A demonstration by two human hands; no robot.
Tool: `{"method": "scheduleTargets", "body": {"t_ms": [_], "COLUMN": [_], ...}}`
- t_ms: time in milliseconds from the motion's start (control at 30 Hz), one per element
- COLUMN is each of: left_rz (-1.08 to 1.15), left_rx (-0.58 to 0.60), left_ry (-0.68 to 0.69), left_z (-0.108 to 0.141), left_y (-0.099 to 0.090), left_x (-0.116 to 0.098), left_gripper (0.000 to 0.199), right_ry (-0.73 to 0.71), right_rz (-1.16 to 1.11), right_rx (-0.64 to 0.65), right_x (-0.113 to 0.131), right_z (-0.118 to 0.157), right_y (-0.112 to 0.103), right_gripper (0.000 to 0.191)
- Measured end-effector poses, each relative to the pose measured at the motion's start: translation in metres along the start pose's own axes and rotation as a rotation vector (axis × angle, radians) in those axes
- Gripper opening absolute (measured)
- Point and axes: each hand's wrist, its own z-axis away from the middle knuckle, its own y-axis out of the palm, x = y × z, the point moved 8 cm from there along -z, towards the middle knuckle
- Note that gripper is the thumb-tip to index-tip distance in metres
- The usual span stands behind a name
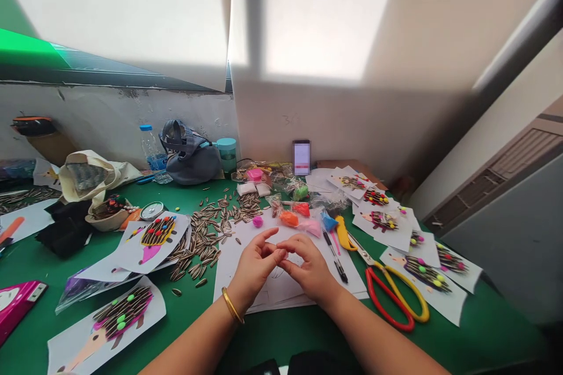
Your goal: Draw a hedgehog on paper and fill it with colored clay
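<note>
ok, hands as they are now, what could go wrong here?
1. Striped seeds lie beside and on the white paper; the left hand might brush more onto it.
2. The pink ball sits loose on the paper; a nudge could roll it.
3. The scissors lie to the right of the right hand; a sideways swing might knock them.

On the flat green tabletop [185, 306], note striped brown seeds [202, 234], stacked white paper sheets [281, 294], yellow-and-red-handled scissors [375, 263] and a blue-grey fabric bag [193, 162].
</note>
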Motion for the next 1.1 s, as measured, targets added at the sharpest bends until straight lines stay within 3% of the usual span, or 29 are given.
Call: {"method": "scheduleTargets", "body": {"t_ms": [233, 433, 833, 967, 1100], "left_rz": [0.017, 0.025, 0.059, 0.048, 0.038], "left_rx": [0.036, -0.002, 0.003, 0.002, 0.010], "left_ry": [-0.038, -0.031, -0.034, -0.047, -0.056], "left_z": [0.0003, 0.0020, 0.0000, -0.0001, 0.0005], "left_y": [0.0012, -0.0003, -0.0013, -0.0010, 0.0013], "left_x": [0.0026, -0.0019, 0.0023, 0.0045, 0.0045], "left_gripper": [0.073, 0.069, 0.065, 0.066, 0.065], "right_ry": [0.031, 0.029, 0.009, -0.001, -0.007], "right_rz": [-0.009, -0.026, 0.026, 0.021, 0.034], "right_rx": [-0.006, -0.017, -0.025, -0.017, -0.004], "right_x": [0.0004, -0.0028, -0.0053, -0.0025, -0.0011], "right_z": [-0.0012, -0.0008, -0.0003, -0.0010, -0.0007], "right_y": [-0.0028, -0.0029, -0.0030, -0.0014, 0.0008], "right_gripper": [0.016, 0.026, 0.019, 0.026, 0.019]}}
